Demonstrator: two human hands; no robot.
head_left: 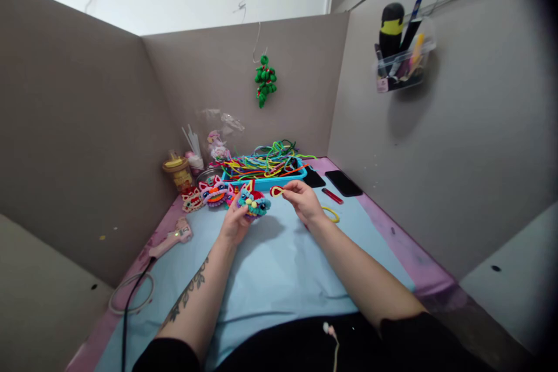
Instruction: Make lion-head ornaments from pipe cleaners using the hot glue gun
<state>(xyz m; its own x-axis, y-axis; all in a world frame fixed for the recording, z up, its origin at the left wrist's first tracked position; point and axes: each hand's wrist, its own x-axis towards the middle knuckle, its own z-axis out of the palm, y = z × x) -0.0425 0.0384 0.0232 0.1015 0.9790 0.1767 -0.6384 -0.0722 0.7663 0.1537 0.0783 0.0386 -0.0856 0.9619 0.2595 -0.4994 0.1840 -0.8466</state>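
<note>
My left hand (236, 222) is closed around a colourful lion-head figure (253, 204) of fuzzy pipe cleaners, mostly teal with red, yellow and purple. One yellow-and-red pointed ear stands up on its top. To the right, and apart from the figure, my right hand (301, 200) pinches a small red-and-yellow pipe-cleaner loop (276, 191) between thumb and fingers. Both hands are raised over the light blue cloth (279, 267). Below the right wrist lies a curved yellow pipe cleaner (333, 214).
A blue tray (261, 184) heaped with coloured pipe cleaners stands at the back. Finished-looking heads (213, 192) sit at left, above a pink glue gun (174, 238) with a cord. A phone (343, 183) and a red tool (332, 196) lie right. A clear bin (401, 72) hangs on the right wall.
</note>
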